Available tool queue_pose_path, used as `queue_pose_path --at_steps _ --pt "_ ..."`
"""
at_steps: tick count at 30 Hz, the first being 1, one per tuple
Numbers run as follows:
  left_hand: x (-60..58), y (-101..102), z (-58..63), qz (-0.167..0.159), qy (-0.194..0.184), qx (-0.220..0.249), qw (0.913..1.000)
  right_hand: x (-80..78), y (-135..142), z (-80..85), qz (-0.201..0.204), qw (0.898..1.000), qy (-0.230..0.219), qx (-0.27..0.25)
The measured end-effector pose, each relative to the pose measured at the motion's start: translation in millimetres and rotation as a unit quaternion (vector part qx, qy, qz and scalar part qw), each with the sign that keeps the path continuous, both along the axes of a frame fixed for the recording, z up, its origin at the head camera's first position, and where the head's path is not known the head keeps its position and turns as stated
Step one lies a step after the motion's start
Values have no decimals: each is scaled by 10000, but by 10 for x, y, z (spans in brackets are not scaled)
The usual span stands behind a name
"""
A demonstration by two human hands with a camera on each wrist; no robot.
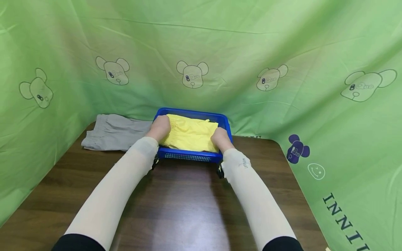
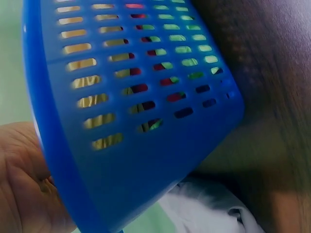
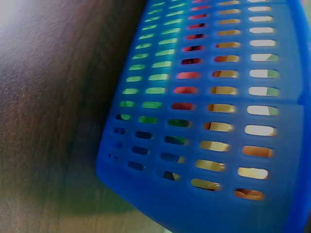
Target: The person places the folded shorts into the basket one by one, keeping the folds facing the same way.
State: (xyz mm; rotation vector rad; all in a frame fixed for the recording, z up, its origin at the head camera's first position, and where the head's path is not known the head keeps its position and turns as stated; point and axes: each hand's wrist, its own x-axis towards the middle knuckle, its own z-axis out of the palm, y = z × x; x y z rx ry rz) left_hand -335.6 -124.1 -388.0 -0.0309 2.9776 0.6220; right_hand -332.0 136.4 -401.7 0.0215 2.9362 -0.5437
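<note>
Folded yellow pants (image 1: 191, 134) with a gathered elastic edge lie in a blue plastic basket (image 1: 188, 155) with slotted walls. My left hand (image 1: 161, 128) grips the pants at their left end, above the basket's left rim. At the opposite end my right hand (image 1: 221, 138) holds their right edge with curled fingers. In the left wrist view the left hand (image 2: 26, 179) shows its curled fingers behind the basket's rim. Red and green things (image 3: 184, 90) show through the slots below the yellow cloth; their kind is unclear. The fingertips of both hands are hidden.
Folded grey pants (image 1: 116, 132) lie on the brown wooden table (image 1: 185, 198), left of the basket. A green curtain (image 1: 232, 45) printed with bear heads hangs behind the table and along both sides.
</note>
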Motion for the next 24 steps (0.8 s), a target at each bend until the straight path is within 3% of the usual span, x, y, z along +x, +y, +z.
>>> queue_pose_path --at_steps 7,12,18,24 --pt "30 47 -1 131 168 -149 9997 32 -43 -38 -292 9994 81 -151" --pt "41 114 9 401 295 -336 9982 26 -54 -78 -401 9985 358 -66" --pt "27 201 6 693 548 -631 9941 25 -67 -94 -236 9960 833 198" --pt "27 251 -2 759 664 -705 9924 39 -79 -78 23 9898 1223 736"
